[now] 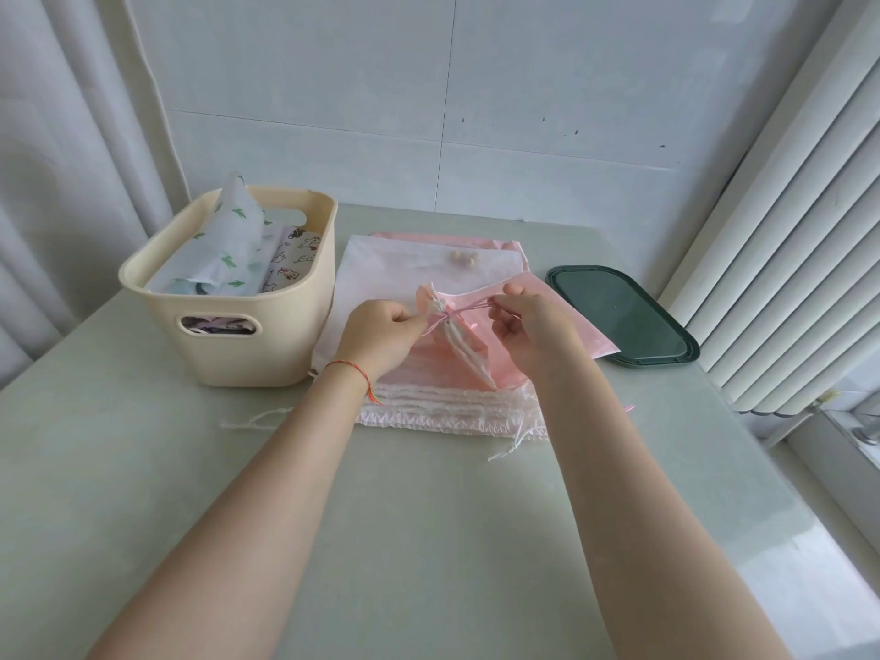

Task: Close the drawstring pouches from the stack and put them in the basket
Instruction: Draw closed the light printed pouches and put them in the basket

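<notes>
Writing is not appearing legibly on any item. Cream basket (247, 345), standing near the tabletop's far-left corner, is holding printed pouches (228, 250). Left hand (381, 333) and right hand (524, 331) are each pinching the pink drawstring (464, 308) of a small pink pouch (459, 347) above the stack (428, 407).

A pale green tabletop (428, 516) carries everything. At its far left stands a cream plastic basket (247, 345) with cut-out handles, holding printed pouches. Just beside it, to the right, lies a flat stack of pink and white drawstring pouches (428, 407), their white cords (247, 421) trailing onto the bare surface. Further right, near the stack, a dark green lid (619, 316) lies flat.
</notes>
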